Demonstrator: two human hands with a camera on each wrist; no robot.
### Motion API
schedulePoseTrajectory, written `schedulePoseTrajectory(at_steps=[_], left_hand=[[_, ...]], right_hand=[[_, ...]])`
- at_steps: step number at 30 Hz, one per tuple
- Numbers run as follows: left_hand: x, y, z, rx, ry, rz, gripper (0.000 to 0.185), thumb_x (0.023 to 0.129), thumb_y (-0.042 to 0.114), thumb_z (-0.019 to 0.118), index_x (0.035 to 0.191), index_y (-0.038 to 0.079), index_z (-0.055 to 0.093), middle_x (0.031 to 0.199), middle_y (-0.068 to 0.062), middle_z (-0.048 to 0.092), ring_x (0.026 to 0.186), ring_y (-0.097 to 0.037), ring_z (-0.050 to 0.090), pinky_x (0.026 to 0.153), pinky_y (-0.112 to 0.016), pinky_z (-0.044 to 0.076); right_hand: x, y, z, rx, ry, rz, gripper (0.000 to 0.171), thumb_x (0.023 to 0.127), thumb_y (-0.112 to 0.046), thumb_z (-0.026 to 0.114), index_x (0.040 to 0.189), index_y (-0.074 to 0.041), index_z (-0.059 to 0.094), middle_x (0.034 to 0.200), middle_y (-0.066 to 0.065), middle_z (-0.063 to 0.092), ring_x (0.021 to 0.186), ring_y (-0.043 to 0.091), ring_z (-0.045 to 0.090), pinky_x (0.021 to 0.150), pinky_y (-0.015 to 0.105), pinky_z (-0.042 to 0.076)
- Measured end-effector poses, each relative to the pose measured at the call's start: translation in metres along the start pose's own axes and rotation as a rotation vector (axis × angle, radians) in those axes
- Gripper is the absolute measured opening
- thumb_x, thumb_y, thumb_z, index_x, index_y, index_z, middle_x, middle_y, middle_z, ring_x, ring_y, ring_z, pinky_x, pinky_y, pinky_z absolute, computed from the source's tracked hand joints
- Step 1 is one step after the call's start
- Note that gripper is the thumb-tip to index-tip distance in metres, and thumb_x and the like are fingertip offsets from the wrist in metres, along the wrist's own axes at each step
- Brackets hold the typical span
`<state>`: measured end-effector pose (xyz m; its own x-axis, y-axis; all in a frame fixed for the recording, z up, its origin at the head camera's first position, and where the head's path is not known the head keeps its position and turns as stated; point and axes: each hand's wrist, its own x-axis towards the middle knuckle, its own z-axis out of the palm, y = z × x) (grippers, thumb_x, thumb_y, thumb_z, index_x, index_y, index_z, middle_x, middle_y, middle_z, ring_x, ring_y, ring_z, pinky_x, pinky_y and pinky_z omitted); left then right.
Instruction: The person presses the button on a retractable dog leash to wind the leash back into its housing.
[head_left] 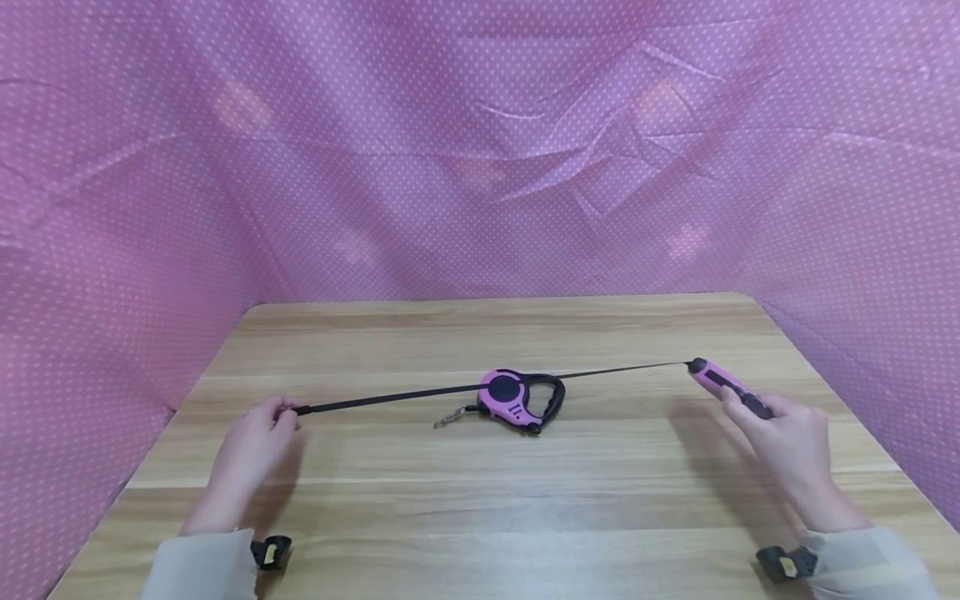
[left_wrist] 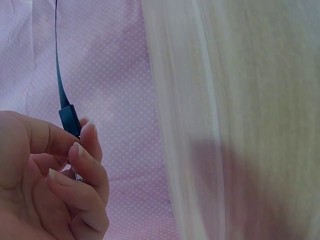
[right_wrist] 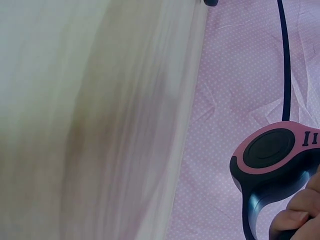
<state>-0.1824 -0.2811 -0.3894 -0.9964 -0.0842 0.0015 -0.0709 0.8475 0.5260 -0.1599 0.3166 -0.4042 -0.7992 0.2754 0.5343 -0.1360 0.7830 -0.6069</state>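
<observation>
Backdrop: pink dotted cloth (head_left: 480,167) on three sides. Desk (head_left: 480,508): pale wood grain. Retractable leash (head_left: 722,385), pink and black: housing held above the right part of the desk, its line drawn out leftward across the desk as thin cord, then as flat black tape (head_left: 390,398). Second retractable leash (head_left: 517,398), same colours: lying mid-desk just under the stretched line, its metal clip (head_left: 448,418) beside it. Right hand (head_left: 787,442): fingers curled round the housing handle, forearm low, wrist angled inward. Left hand (head_left: 251,442): thumb and fingertips pinching the tape's end piece, other fingers loosely bent, just above the desk. Hazards: the line looks taut, so a loosened pinch would likely let the tape whip back toward the housing; a dip could snag it on the second leash.
</observation>
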Motion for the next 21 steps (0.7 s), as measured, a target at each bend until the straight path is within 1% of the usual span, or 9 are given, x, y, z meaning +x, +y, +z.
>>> schedulePoseTrajectory(at_steps=[3,5,10,13,17,21], left_hand=[[0.0,0.0,0.0,0.001,0.012,0.004,0.038,0.101,0.018,0.033,0.123,0.0,0.059,0.11,-0.021,0.068,0.103,-0.04,0.061,0.085,-0.056,0.045],[0.0,0.0,0.0,-0.002,0.008,0.002,0.038,0.101,0.019,0.033,0.123,0.0,0.059,0.11,-0.022,0.068,0.103,-0.04,0.061,0.085,-0.057,0.045],[0.001,0.002,-0.001,-0.013,-0.01,-0.013,0.039,0.102,0.02,0.034,0.127,0.0,0.057,0.115,-0.024,0.067,0.105,-0.041,0.06,0.087,-0.058,0.045],[0.001,0.005,-0.001,-0.019,-0.009,-0.019,0.039,0.102,0.02,0.034,0.128,0.0,0.056,0.115,-0.023,0.067,0.106,-0.04,0.06,0.087,-0.058,0.045],[0.001,0.008,-0.001,-0.034,-0.026,-0.034,0.041,0.103,0.021,0.034,0.132,0.001,0.054,0.118,-0.023,0.066,0.107,-0.04,0.059,0.088,-0.058,0.045],[0.002,0.01,0.0,-0.039,-0.042,-0.047,0.042,0.104,0.022,0.033,0.134,0.001,0.053,0.12,-0.024,0.064,0.106,-0.039,0.059,0.087,-0.058,0.045]], right_hand=[[0.0,-0.001,0.0,0.009,-0.014,0.034,0.051,0.085,-0.021,0.074,0.046,-0.007,0.044,0.036,-0.015,0.036,0.034,-0.004,0.024,0.032,0.02,0.022],[0.0,-0.002,0.001,0.016,-0.023,0.046,0.05,0.087,-0.023,0.073,0.047,-0.006,0.046,0.036,-0.014,0.037,0.033,-0.003,0.025,0.031,0.02,0.023],[0.002,-0.003,0.004,0.017,-0.017,0.08,0.045,0.086,-0.023,0.073,0.05,-0.004,0.055,0.038,-0.016,0.042,0.033,-0.003,0.029,0.032,0.02,0.025],[0.003,-0.005,0.005,0.014,-0.007,0.107,0.041,0.086,-0.024,0.074,0.053,-0.003,0.06,0.039,-0.017,0.043,0.035,-0.001,0.031,0.034,0.021,0.026],[0.004,-0.008,0.006,0.022,-0.004,0.149,0.037,0.086,-0.027,0.073,0.063,0.001,0.07,0.042,-0.019,0.048,0.039,0.001,0.037,0.039,0.023,0.029],[0.004,-0.011,0.007,0.036,-0.016,0.193,0.038,0.088,-0.031,0.072,0.071,0.003,0.074,0.046,-0.019,0.053,0.044,0.004,0.041,0.043,0.024,0.031]])
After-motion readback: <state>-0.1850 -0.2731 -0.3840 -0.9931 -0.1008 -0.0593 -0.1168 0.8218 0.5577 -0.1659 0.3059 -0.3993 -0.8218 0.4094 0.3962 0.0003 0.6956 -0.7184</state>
